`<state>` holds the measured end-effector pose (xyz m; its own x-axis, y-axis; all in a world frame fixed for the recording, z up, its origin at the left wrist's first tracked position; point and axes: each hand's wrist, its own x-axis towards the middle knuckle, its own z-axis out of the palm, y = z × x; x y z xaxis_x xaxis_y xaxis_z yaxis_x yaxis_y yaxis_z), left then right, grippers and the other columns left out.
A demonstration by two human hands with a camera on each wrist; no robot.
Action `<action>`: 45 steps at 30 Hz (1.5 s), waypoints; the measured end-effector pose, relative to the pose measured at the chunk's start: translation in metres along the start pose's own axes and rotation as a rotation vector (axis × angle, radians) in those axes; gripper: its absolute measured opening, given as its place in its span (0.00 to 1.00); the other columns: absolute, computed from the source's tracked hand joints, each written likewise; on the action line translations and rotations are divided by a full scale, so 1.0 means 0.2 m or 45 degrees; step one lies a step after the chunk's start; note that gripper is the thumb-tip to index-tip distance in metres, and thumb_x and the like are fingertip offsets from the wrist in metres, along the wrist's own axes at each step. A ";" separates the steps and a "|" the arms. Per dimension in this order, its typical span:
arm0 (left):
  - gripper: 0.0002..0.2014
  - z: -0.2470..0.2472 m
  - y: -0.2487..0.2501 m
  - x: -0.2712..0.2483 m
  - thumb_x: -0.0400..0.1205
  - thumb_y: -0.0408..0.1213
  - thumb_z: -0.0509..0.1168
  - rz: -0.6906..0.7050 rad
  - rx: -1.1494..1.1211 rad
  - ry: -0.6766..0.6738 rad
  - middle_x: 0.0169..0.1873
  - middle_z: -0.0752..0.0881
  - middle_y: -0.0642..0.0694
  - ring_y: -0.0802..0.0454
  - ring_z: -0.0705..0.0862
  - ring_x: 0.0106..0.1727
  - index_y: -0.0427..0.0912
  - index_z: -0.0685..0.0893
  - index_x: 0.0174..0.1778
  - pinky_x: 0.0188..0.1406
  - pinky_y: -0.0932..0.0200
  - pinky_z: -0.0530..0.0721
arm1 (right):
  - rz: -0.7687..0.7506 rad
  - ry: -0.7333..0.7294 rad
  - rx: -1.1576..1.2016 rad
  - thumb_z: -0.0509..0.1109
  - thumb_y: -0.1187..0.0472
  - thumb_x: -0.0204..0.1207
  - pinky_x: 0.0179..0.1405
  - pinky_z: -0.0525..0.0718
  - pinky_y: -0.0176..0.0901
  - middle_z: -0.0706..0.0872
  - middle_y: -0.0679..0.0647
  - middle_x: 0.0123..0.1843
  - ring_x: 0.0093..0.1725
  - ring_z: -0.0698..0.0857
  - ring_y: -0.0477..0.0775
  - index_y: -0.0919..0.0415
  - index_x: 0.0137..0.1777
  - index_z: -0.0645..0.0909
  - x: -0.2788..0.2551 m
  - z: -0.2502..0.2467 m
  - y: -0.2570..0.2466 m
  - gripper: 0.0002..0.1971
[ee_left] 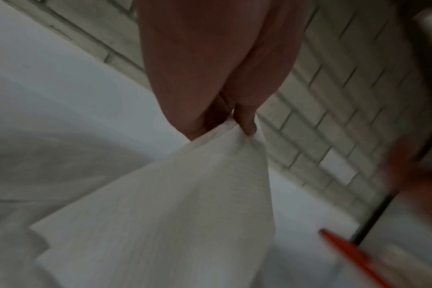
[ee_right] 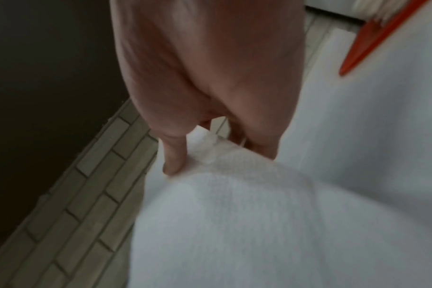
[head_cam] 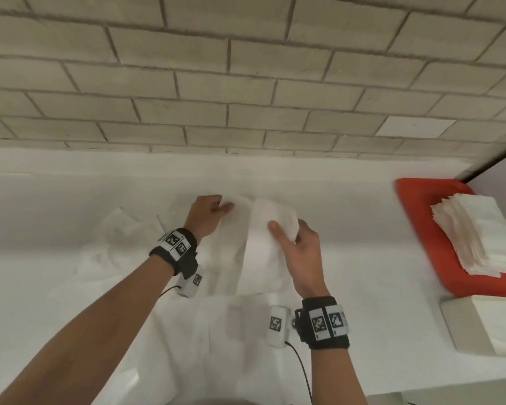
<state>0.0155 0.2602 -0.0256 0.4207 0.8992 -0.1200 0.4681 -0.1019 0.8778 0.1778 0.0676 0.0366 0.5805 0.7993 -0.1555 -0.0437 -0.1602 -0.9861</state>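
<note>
A white paper napkin (head_cam: 257, 244) is lifted off the white counter (head_cam: 362, 229) between both hands. My left hand (head_cam: 214, 213) pinches its far left corner; in the left wrist view the fingertips (ee_left: 247, 126) pinch the bunched corner of the napkin (ee_left: 185, 204). My right hand (head_cam: 289, 238) grips the far right corner with the thumb on top. In the right wrist view the thumb and fingers (ee_right: 173, 161) clamp the napkin (ee_right: 247, 214) edge. The napkin sags in a fold between the hands.
A red tray (head_cam: 421, 206) at the right holds a stack of white napkins (head_cam: 479, 235). A white napkin block (head_cam: 491, 325) sits in front of it. More white napkins (head_cam: 120, 229) lie left on the counter. A brick tile wall (head_cam: 246, 83) runs behind.
</note>
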 end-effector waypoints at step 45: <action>0.19 2.33 1.38 -1.20 0.84 0.31 0.73 0.303 -0.162 -0.314 0.43 0.92 0.53 0.62 0.89 0.42 0.48 0.79 0.70 0.47 0.67 0.84 | 0.163 0.724 -0.851 0.83 0.48 0.78 0.62 0.91 0.59 0.96 0.53 0.53 0.54 0.94 0.60 0.57 0.62 0.93 -0.30 -2.95 0.26 0.17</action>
<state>0.4049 -0.1824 0.0302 0.6884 0.7253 -0.0005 0.2410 -0.2281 0.9433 0.6202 -0.3303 0.0280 0.9278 0.3716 -0.0348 0.2447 -0.6759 -0.6952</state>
